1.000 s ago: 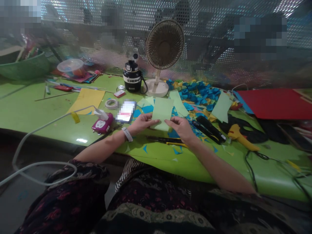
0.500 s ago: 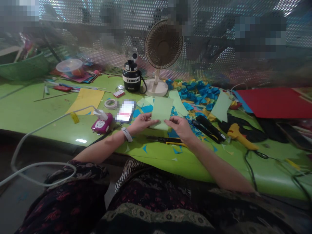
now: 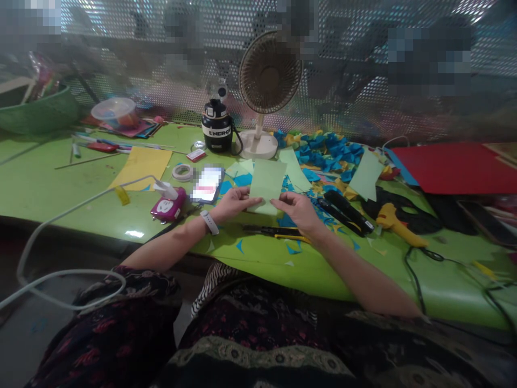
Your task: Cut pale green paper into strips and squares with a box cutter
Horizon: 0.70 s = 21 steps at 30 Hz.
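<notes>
A pale green sheet of paper (image 3: 267, 180) is held up a little over the table between my two hands. My left hand (image 3: 236, 203) pinches its lower left side, thumb in front. On the lower right side, my right hand (image 3: 297, 209) pinches it the same way. Under and behind the sheet lie blue paper scraps (image 3: 242, 180) and another pale green piece (image 3: 295, 171). A black and yellow cutter-like tool (image 3: 278, 231) rests just below my hands. Right of my right hand is a black stapler-like tool (image 3: 348, 211).
A fan (image 3: 270, 75) and a black bottle (image 3: 217, 129) stand at the back, near a heap of blue and yellow cut paper (image 3: 327, 153). Left are a phone (image 3: 208, 184), a tape roll (image 3: 183, 172) and yellow paper (image 3: 141, 167). A yellow glue gun (image 3: 399, 223) with its cord lies right.
The upper part of the green sheet has tipped up slightly and shows a little more of its face. Both hands keep their grip in nearly the same place.
</notes>
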Available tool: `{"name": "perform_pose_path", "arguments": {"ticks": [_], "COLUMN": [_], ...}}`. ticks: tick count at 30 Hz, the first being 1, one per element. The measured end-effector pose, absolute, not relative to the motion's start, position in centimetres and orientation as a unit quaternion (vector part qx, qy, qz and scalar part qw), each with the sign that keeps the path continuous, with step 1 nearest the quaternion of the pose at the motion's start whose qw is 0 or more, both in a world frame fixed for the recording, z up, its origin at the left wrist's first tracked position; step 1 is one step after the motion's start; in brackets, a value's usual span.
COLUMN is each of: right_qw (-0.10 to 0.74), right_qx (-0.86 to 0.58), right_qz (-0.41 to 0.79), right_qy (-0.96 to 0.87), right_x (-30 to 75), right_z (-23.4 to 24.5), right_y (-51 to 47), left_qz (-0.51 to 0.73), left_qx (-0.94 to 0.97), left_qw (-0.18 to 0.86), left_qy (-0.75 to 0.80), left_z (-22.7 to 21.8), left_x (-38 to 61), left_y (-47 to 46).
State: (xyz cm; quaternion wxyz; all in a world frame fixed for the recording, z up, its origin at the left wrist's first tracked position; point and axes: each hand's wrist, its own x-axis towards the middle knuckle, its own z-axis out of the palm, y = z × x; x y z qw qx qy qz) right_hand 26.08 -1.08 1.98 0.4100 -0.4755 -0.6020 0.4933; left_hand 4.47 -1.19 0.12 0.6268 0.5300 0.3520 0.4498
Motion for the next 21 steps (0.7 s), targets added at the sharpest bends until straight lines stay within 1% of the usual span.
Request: {"name": "perform_pose_path", "arguments": {"ticks": [8, 13, 15, 16, 18, 20, 21], "right_qw": [0.434, 0.410, 0.394, 0.385, 0.364, 0.348, 0.342], "right_qx": [-0.484, -0.489, -0.494, -0.501, -0.517, -0.524, -0.523], "right_qz": [0.485, 0.478, 0.471, 0.464, 0.445, 0.430, 0.423], "right_qy": [-0.585, -0.604, -0.616, -0.621, -0.634, -0.648, -0.656], "right_x": [26.0, 26.1, 26.2, 26.3, 26.5, 26.7, 26.7], "right_z": [2.2, 1.5, 0.9, 0.6, 0.0, -0.5, -0.6], "right_y": [-0.5, 0.4, 0.9, 1.2, 1.6, 2.0, 2.1], "left_qz": [0.435, 0.396, 0.364, 0.354, 0.359, 0.378, 0.381], "left_qx": [0.533, 0.559, 0.599, 0.625, 0.671, 0.713, 0.738], "left_qw": [0.627, 0.609, 0.550, 0.495, 0.350, 0.221, 0.186], "left_qy": [0.366, 0.399, 0.454, 0.489, 0.546, 0.548, 0.525], "left_z": [0.2, 0.1, 0.3, 0.4, 0.8, 1.2, 1.3], "left_x": [4.6, 4.3, 3.8, 3.4, 2.7, 2.1, 2.0], "left_y": [-1.2, -0.9, -0.7, -0.7, -0.5, -0.5, -0.5]}}
